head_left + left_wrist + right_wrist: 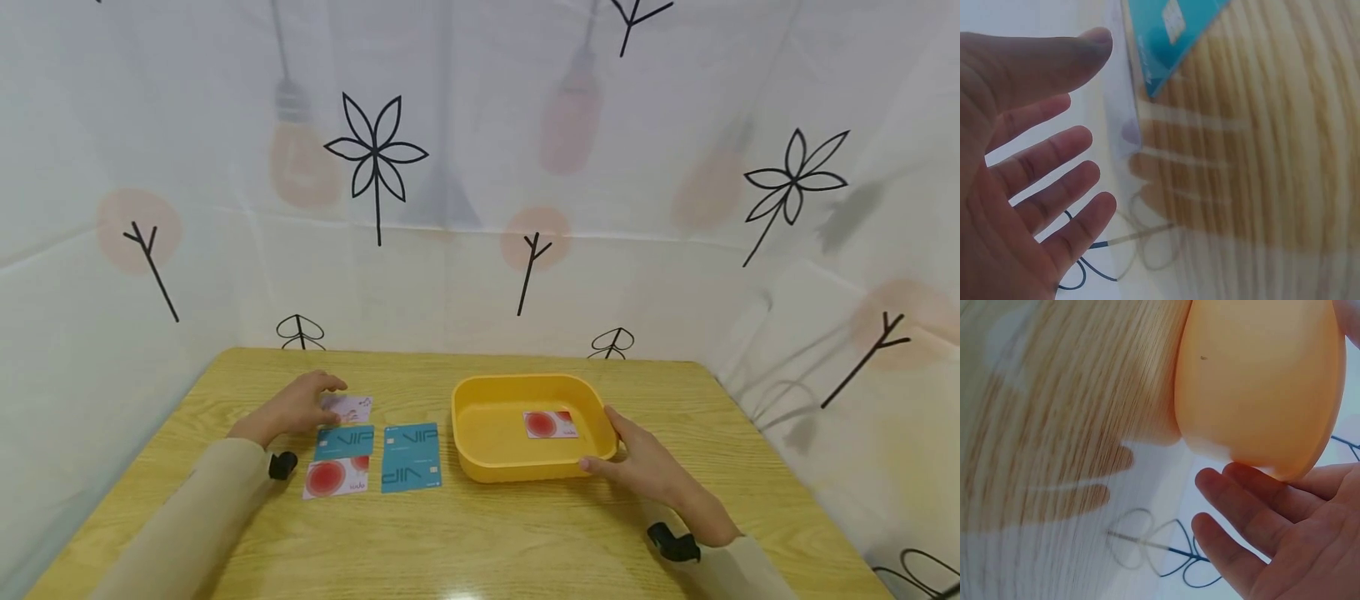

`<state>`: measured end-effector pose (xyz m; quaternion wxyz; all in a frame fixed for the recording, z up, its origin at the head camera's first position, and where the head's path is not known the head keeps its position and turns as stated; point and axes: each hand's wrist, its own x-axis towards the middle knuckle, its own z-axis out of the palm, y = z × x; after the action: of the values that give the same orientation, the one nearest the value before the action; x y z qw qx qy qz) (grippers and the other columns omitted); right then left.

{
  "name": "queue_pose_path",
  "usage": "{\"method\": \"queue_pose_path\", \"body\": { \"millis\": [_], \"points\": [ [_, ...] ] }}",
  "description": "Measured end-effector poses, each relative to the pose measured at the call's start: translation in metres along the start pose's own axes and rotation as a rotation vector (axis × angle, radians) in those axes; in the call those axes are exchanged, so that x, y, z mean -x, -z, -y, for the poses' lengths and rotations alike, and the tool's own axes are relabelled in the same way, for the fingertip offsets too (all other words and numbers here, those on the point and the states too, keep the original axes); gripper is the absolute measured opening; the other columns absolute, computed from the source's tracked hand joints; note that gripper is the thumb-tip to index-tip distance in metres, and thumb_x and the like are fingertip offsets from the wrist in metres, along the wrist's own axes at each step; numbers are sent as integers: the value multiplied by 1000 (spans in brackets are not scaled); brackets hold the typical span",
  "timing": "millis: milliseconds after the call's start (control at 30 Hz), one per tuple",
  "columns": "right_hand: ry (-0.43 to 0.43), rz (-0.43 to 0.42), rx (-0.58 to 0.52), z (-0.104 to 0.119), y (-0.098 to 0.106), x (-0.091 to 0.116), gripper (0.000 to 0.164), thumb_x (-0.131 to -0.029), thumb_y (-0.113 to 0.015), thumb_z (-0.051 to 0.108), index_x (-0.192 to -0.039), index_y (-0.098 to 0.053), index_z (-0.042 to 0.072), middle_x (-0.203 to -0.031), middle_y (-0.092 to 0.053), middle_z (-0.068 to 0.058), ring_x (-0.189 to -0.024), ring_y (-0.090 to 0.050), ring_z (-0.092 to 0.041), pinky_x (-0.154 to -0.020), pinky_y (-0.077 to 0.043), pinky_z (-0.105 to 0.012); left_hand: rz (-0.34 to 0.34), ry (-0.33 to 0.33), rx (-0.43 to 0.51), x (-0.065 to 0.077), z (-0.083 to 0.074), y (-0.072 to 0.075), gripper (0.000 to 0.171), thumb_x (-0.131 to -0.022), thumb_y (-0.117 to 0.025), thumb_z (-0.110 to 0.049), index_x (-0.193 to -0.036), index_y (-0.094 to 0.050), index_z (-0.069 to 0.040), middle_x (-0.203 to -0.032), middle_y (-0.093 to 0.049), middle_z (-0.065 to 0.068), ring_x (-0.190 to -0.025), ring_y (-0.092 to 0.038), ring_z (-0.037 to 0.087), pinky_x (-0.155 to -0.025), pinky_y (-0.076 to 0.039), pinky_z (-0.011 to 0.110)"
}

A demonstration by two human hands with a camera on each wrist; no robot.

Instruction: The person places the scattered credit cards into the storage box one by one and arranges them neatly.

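Observation:
My left hand hovers at the left of a pale lilac card, thumb and fingers spread apart and nothing held. The left wrist view shows its fingers loosely extended beside the card's edge. Just nearer lies a teal VIP card, then a white card with a red circle. On the right, my right hand holds the corner of a yellow plastic basin, thumb at the near rim and fingers along the right outer wall. Inside the basin lies another red-circle card.
Two more teal VIP cards lie one above the other between the left column of cards and the basin. Everything stands on a wood-grain table. A white printed cloth hangs behind the table's far edge.

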<state>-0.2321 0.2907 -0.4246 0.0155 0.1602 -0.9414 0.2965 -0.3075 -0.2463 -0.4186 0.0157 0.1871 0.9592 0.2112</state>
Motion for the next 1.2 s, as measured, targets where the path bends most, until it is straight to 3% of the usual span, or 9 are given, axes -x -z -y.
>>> {"method": "queue_pose_path", "body": {
  "millis": [767, 1200],
  "points": [
    [-28, 17, -2, -1, -1, -1, 108, -78, -69, 58, -148, -20, -8, -146, -34, -28, -130, -40, -42, -101, -32, -59, 39, 23, -64, -7, 4, -2, 50, -82, -75, -23, -124, -59, 0, -107, -57, 13, -93, -52, 27, -87, -43, 49],
    [-16, 14, 12, 1, 0, 0, 106, -80, -68, 57, -147, -20, -9, -146, -33, -29, -129, -39, -43, -101, -33, -59, 90, 112, -96, -15, -1, -1, 49, -82, -75, -29, -122, -61, -5, -109, -55, 13, -95, -51, 27, -89, -43, 49]
  ]
}}
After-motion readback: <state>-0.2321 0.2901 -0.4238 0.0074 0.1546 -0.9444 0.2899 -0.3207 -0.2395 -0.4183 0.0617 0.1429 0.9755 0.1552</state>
